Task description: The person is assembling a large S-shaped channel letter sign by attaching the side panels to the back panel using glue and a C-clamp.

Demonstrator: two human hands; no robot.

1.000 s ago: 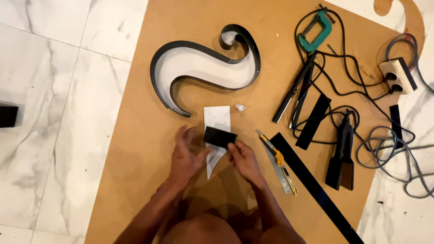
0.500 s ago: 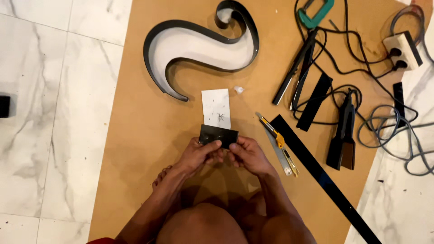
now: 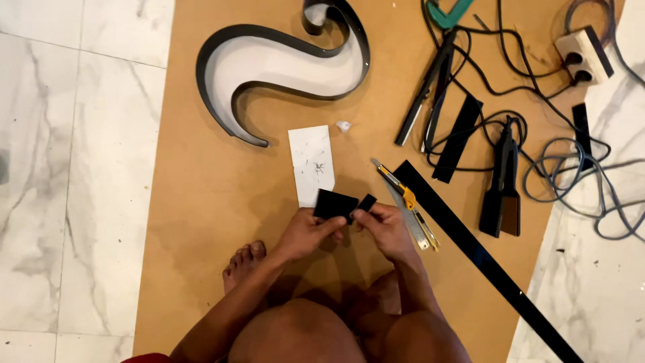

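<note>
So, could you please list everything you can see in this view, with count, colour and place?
black piece: one, black, held in both hands above the board
small black piece: one, black, at the right hand's fingertips
white sheet: one, white, on the board just beyond the hands
curved letter form: one, black rim with pale inside, far side of the board
utility knife: one, yellow and grey, right of the hands
long black strip: one, black, running diagonally at right
cables: several, black and grey, far right
power strip: one, cream, upper right
board: one, brown, on the marble floor
left hand: one, gripping the black piece
right hand: one, pinching the small black piece
</note>
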